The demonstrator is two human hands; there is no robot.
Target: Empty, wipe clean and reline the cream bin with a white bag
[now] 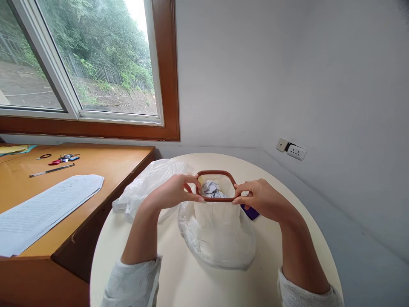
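A small trash bin with a brown rounded-square rim (220, 199) stands on the round table, and crumpled paper (213, 188) lies inside it. A translucent white plastic bag (220, 243) hangs down around its outside and spreads onto the tabletop. My left hand (179, 189) pinches the rim at its left side, thumb in front and fingers at the edge. On the right, my right hand (255, 196) grips the rim's near right corner in the same way. Partly hidden behind my right hand is a dark purple item (250, 212).
Another crumpled white plastic bag (150, 181) lies at the left of the cream round table (179, 290). A wooden desk (128, 157) adjoins it, bearing paper sheets (54, 209), a pen (53, 170) and keys (65, 158). Wall sockets (296, 152) are on the right.
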